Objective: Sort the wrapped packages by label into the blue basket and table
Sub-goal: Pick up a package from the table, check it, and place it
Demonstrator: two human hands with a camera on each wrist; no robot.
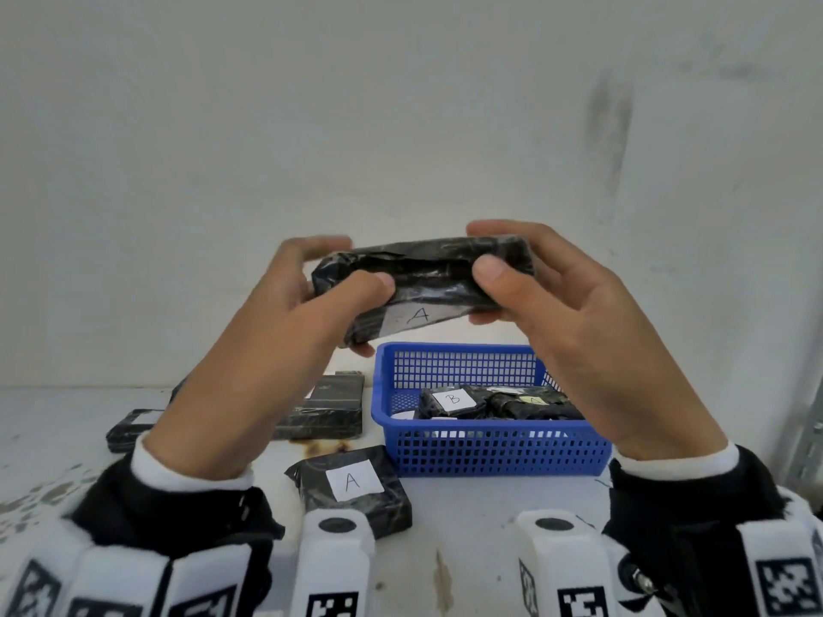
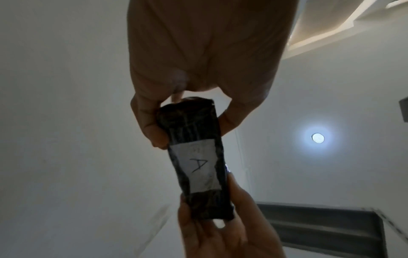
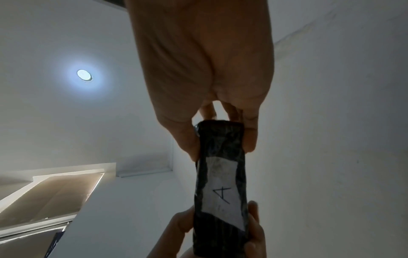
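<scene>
I hold a black wrapped package up in front of the wall, above the blue basket. Its white label reads A and faces down towards me. My left hand grips the package's left end between thumb and fingers, and my right hand grips the right end the same way. The left wrist view shows the package lengthwise with the A label, held by my left hand. In the right wrist view the package runs away from my right hand.
Inside the basket lie several black packages, one labelled B. On the white table a package labelled A lies near me, left of the basket. More black packages lie behind it, and another lies at the left.
</scene>
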